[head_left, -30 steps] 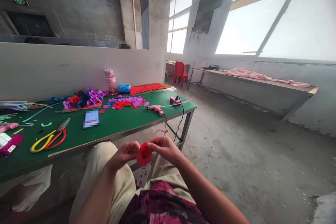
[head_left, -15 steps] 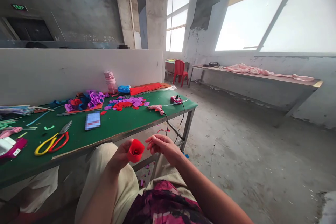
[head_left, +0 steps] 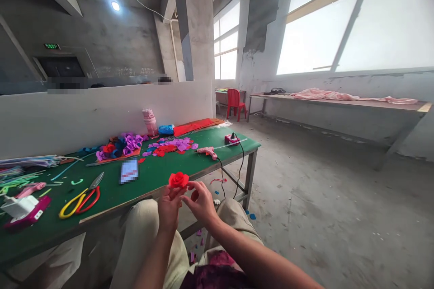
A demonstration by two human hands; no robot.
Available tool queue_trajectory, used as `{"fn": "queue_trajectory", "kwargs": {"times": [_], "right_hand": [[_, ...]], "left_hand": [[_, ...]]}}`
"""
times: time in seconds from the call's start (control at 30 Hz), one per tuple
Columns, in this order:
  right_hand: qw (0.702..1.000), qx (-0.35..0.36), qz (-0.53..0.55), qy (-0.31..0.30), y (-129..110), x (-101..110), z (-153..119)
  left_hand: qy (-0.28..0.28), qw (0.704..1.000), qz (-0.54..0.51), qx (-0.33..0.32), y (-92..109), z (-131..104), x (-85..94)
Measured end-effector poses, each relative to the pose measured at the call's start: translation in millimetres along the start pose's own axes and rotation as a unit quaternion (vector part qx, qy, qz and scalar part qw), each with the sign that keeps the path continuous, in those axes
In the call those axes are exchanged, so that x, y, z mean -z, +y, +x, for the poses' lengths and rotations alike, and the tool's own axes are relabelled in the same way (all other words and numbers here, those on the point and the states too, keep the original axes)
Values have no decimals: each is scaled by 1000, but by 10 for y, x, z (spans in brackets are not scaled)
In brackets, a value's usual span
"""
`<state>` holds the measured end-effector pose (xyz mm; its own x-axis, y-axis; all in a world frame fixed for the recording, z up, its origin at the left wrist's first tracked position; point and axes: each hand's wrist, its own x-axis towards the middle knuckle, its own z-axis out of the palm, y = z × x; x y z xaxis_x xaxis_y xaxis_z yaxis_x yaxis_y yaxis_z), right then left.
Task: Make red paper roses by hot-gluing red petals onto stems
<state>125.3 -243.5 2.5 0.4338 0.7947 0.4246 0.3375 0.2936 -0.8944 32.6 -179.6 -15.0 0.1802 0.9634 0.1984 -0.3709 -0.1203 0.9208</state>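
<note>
A red artificial rose [head_left: 178, 179] with curled petals is held upright over my lap, near the front edge of the green table. The fingers of my left hand [head_left: 169, 205] are closed around its base from below. From the right, my right hand [head_left: 200, 203] reaches in with bent fingers, its fingertips at the rose's outer petals. What exactly lies between those fingertips is partly hidden. On the table behind the rose lie loose red and purple petals [head_left: 172, 145]. A pink glue gun [head_left: 207, 152] rests to their right, its cord hanging over the edge.
Scissors [head_left: 83, 198] with yellow and red handles lie on the green table [head_left: 111, 203] at left, near a pink power strip [head_left: 29, 214]. A heap of finished flowers [head_left: 118, 144], a pink bottle [head_left: 149, 123] and a power socket [head_left: 232, 139] stand farther back.
The rose has tipped from facing me to standing upright, and its petals show spread. My right hand has moved left from apart to touching it. The camera view has tilted up.
</note>
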Motion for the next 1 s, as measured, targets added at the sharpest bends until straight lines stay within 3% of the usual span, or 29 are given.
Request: {"fn": "queue_trajectory", "kwargs": {"times": [0.23, 0.4, 0.53, 0.7, 0.83, 1.0], "right_hand": [[998, -40, -28, 30, 135, 23, 80], [999, -44, -28, -5, 237, 112, 141], [998, -37, 16, -57, 264, 210, 193], [992, -17, 60, -111, 215, 290, 199], [980, -45, 124, -146, 179, 314, 168], [962, -148, 221, -65, 101, 400, 115]], "left_hand": [[11, 997, 63, -29, -124, -52, -63], [-8, 996, 87, -27, -140, -66, -87], [-90, 994, -9, 56, -60, -67, -64], [-174, 968, -104, 151, -9, -82, -26], [-141, 983, -63, 102, -25, -64, -12], [-41, 993, 107, -26, 5, 6, 101]]}}
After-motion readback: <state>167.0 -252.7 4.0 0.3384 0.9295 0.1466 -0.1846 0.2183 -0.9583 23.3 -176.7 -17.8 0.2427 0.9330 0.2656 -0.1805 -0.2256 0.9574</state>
